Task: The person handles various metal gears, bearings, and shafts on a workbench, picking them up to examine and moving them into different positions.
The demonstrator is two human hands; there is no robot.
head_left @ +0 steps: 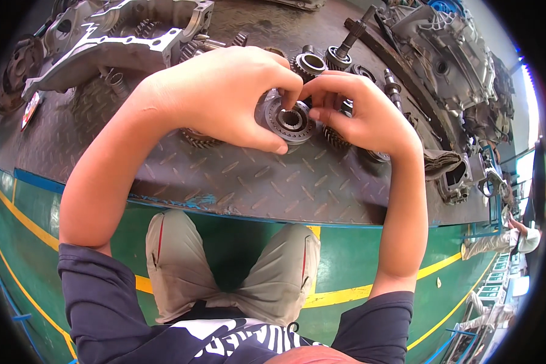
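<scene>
Nearby, gears (pixel 335 137) flank the toothed ring (pixel 276 125); a casing (pixel 122 56) stands left.

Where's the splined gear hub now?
In the head view, the splined gear hub is above centre, between the left hand and right hand, over the diamond-plate tabletop.

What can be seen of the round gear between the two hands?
The gear is a silvery, metal-looking disc with concentric rings and a toothed central hole. It seems to lie flat on the table. The left hand curls around its left side, the right hand sits at its right; exact contact is unclear.
</scene>
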